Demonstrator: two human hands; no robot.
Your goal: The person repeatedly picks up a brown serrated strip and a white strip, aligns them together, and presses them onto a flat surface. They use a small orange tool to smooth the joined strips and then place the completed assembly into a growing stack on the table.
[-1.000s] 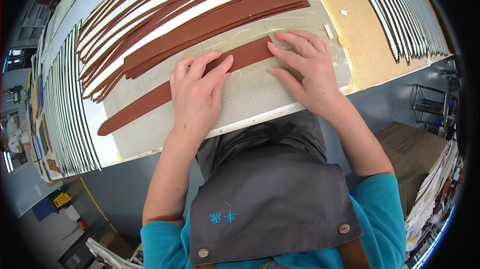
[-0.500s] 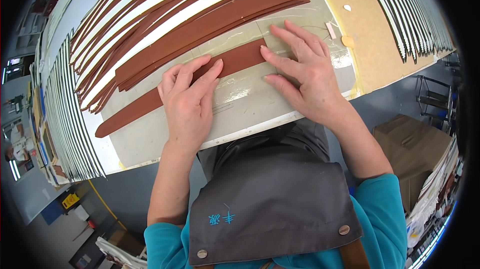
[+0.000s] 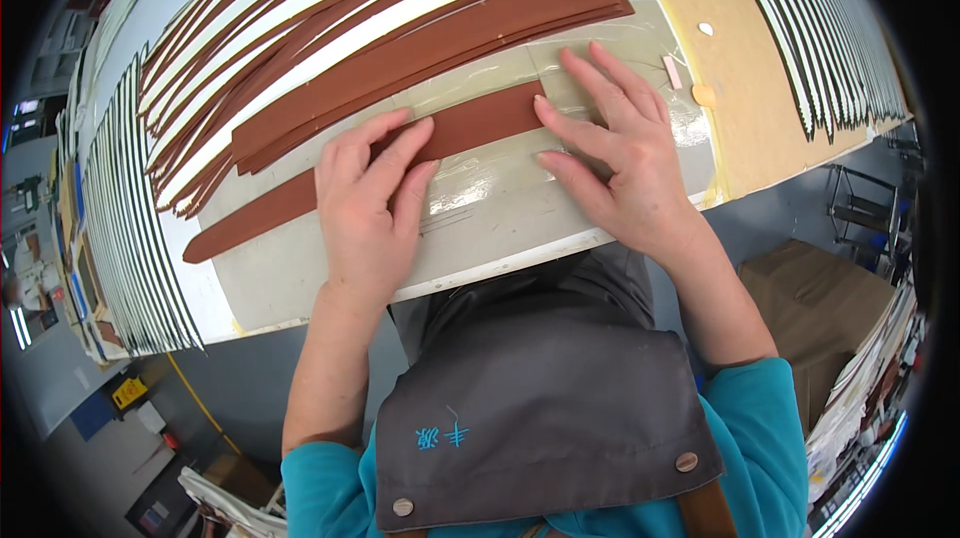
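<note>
A reddish-brown leather-like strip (image 3: 490, 121) lies flat and slantwise on a clear-covered grey work mat (image 3: 500, 213), its rounded tip at the lower left and its square end at the right. My left hand (image 3: 368, 203) rests across the middle of the strip with fingers extended, covering part of it. My right hand (image 3: 632, 153) is spread at the square end. Its index fingertip touches that end's edge, while the thumb lies on the mat just below. Just beyond lies a stack of wider brown strips (image 3: 430, 68).
Long brown strips with white between them (image 3: 300, 28) fan out at the back left. White strips with dark edges lie at the far left (image 3: 135, 228) and far right (image 3: 800, 28). On the tan board (image 3: 745, 108) sit small scraps. The table's front edge (image 3: 490, 273) runs close to my body.
The whole view has shifted slightly. Both hands keep nearly the same places on and beside the strip, with little visible movement.
</note>
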